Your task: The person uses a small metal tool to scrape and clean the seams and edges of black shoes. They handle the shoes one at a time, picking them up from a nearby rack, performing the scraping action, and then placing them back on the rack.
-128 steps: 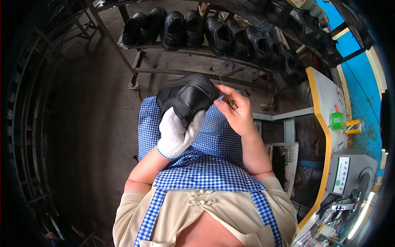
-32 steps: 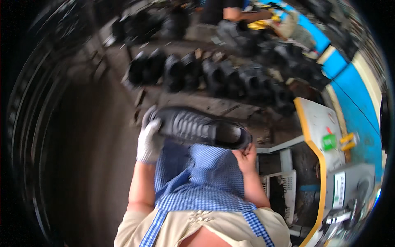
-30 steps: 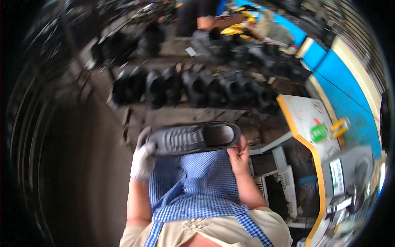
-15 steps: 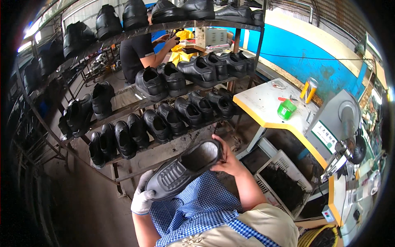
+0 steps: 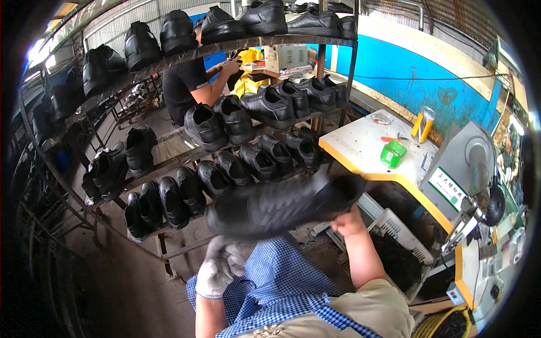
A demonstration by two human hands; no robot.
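A black shoe (image 5: 270, 209), blurred, was held up above a blue checked apron (image 5: 276, 265), toe to the left, in front of a metal rack (image 5: 307, 40) bearing rows of black shoes. The bare right hand (image 5: 348, 222) gripped it by the heel, fingers partly hidden. The gloved left hand (image 5: 218, 270) was half curled below the toe, seemingly gripping nothing. The shoe was in hand, not yet set down on rack or worktop (image 5: 355, 141); blur hid whether it looked finished.

Black shoes (image 5: 205, 127) line a metal rack (image 5: 304, 40); a white table (image 5: 360, 141) bears a green container (image 5: 393, 154).
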